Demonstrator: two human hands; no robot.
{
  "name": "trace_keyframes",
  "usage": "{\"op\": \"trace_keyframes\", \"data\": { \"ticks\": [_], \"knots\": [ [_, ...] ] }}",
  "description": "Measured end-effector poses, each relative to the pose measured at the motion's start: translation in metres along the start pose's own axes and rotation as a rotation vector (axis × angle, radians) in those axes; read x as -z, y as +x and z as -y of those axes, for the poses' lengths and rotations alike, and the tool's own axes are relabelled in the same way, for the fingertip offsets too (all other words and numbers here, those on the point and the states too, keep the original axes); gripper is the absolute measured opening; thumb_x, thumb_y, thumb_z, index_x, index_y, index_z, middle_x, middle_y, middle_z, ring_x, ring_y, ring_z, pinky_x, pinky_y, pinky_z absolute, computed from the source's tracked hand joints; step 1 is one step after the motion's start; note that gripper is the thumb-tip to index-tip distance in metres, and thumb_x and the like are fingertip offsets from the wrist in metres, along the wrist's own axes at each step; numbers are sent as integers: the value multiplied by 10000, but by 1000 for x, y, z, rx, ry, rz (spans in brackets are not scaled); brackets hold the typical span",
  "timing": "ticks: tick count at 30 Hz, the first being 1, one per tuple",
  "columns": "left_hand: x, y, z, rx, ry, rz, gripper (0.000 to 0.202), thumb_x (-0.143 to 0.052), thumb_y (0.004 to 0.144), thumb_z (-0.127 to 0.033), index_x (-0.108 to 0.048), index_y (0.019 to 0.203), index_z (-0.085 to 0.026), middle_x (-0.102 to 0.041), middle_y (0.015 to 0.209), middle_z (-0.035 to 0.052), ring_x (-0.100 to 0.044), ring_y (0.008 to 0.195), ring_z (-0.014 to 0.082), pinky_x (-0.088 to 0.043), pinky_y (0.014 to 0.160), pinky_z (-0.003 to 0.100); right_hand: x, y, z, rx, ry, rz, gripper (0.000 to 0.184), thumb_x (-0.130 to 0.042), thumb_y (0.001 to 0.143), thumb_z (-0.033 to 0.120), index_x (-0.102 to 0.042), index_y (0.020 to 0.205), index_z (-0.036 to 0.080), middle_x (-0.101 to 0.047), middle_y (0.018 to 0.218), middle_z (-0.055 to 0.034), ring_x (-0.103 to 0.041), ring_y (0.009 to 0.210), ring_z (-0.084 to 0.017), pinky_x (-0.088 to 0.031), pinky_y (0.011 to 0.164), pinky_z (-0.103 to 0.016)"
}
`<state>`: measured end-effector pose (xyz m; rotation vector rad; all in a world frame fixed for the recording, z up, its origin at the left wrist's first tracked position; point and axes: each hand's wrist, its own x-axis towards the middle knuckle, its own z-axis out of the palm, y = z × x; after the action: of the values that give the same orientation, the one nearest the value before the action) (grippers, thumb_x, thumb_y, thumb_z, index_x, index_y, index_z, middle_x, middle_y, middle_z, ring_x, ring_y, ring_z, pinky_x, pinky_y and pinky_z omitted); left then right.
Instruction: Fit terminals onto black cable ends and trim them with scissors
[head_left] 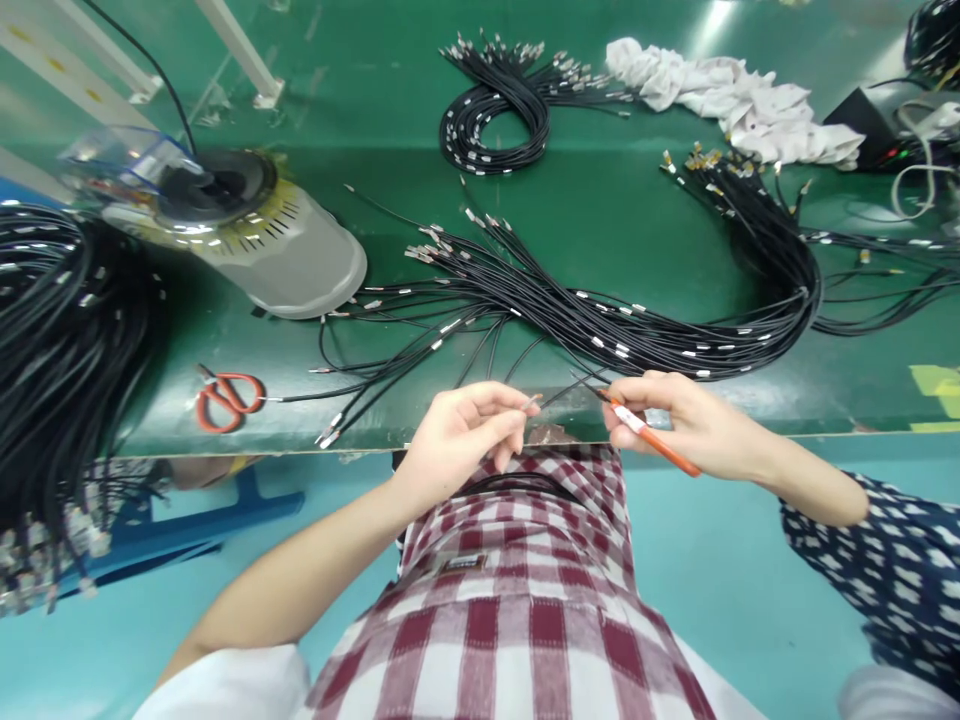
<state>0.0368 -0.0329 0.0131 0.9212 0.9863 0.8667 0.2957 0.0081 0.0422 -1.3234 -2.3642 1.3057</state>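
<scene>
At the bench's front edge, my left hand is closed in a pinch on the thin end of a black cable. To its right, my right hand is wrapped round orange-handled pliers with a white label on the handle. Their dark tip points left, toward the cable end, with a gap between them; the other handle is mostly hidden by the fingers. Just beyond both hands lies a long bundle of black cables with white tags and metal ends.
Orange-handled scissors lie at left, near a grey machine with a round top. More black cables hang over the left edge. At the back are a coiled cable bundle, a crumpled white cloth and a black box.
</scene>
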Motion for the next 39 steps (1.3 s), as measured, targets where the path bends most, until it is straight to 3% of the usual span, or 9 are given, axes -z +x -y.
{"op": "trace_keyframes", "data": {
  "ticks": [5,11,19,24,28,33,39],
  "knots": [
    [4,2,-1,52,-161,62,187,-653,887,-278,-660,888,-91,-667,630,32,-559,430,84,-411,450,195,-3,6,4,25,-36,49,401,-553,900,511,-462,678,189,-483,613,38,-404,585,-106,-287,545,-240],
    [7,2,-4,49,-272,99,286,-637,894,-234,-547,1151,-143,-699,651,30,-574,405,112,-423,432,201,-3,13,9,108,-270,-93,365,-625,842,551,-589,731,205,-544,565,26,-449,554,-126,-298,560,-258],
    [12,3,-4,124,-323,82,243,-651,887,-251,-611,1063,-87,-664,621,31,-526,380,76,-357,405,177,-1,21,11,200,-463,-171,370,-592,875,563,-644,767,212,-607,562,32,-462,517,-115,-336,658,-293],
    [12,3,-7,132,-335,67,348,-668,869,-246,-560,1180,-133,-654,604,10,-449,343,56,-280,387,172,2,29,16,371,-739,-253,340,-521,940,497,-684,890,202,-705,646,0,-518,538,-128,-302,692,-342],
    [13,4,-7,171,-380,74,325,-684,864,-252,-622,1147,-105,-596,539,-17,-371,324,24,-248,412,182,5,34,16,416,-918,-228,369,-439,982,483,-667,855,222,-721,679,-22,-556,598,-161,-280,694,-367],
    [16,5,-6,239,-467,120,260,-665,875,-196,-677,1110,-87,-564,530,-23,-345,334,2,-233,437,180,8,39,17,409,-926,-149,352,-414,992,488,-634,846,255,-696,685,-24,-547,614,-183,-262,676,-388],
    [15,5,-9,296,-526,125,233,-657,878,-183,-697,1089,-91,-531,525,-36,-328,329,-7,-251,443,174,7,40,24,373,-847,-187,395,-439,976,519,-580,737,239,-638,620,-27,-473,561,-170,-252,646,-381]
  ]
}}
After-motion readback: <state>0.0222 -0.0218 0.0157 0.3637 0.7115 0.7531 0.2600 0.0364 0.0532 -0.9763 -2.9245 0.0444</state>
